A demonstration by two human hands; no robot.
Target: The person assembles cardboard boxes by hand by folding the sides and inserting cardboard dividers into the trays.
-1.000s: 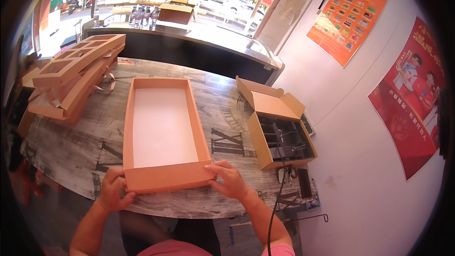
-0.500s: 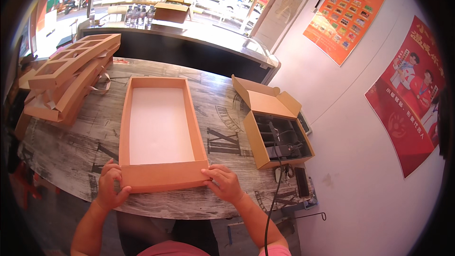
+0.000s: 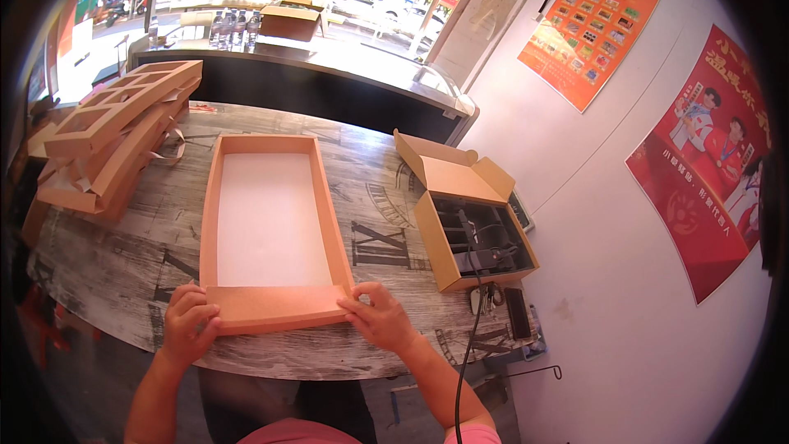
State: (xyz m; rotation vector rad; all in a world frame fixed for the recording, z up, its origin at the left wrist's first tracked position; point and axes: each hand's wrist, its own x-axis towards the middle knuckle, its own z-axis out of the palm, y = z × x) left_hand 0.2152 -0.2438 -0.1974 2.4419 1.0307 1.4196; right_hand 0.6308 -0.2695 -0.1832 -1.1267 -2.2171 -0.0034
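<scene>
A long, shallow cardboard box tray [image 3: 271, 214] with brown walls and a white bottom lies on the table in front of me. Its near end flap [image 3: 275, 304] tilts inward over that end. My left hand [image 3: 187, 327] pinches the flap at the near left corner, thumb and fingers closed on the cardboard. At the near right corner, my right hand [image 3: 380, 318] grips the other end of the same flap between thumb and fingers. The fold under the flap is hidden.
Stacked cardboard trays and divided inserts [image 3: 123, 131] stand at the left. To the right is an open carton [image 3: 477, 238] of dark electronic gear, with a black cable [image 3: 464, 345], keys [image 3: 491, 296] and a dark phone-like slab [image 3: 516, 312] nearby. A counter [image 3: 329, 74] runs behind.
The near end flap has tipped further inward, with both hands moving along with it. The whole view has shifted slightly.
</scene>
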